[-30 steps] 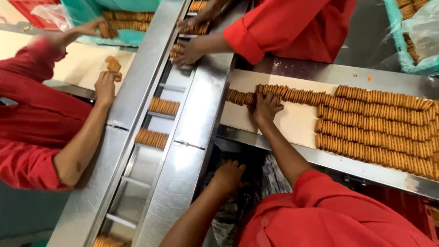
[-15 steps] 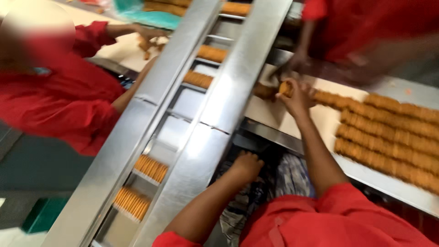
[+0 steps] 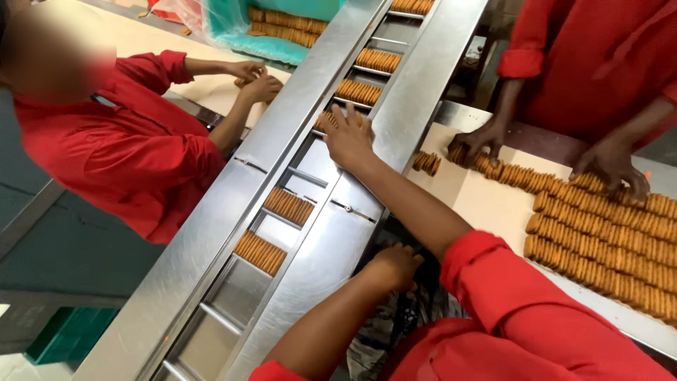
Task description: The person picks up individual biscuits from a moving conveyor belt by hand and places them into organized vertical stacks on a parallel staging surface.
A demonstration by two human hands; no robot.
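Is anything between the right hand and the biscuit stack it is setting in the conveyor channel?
Nothing visible. The right hand lies directly on the biscuit stack in the conveyor channel. Other stacks sit apart, up and down the channel. The left hand rests below the conveyor's edge.

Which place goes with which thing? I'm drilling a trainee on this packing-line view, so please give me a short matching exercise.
Things:
1. right hand
2. left hand
3. biscuit rows
4. teal tray

Places:
A. far end, left of the conveyor channel
B. on a biscuit stack in the channel
C. low, beside the channel's right rail
D. on the beige board, right of the channel

Pairs: 1-B, 2-C, 3-D, 4-A
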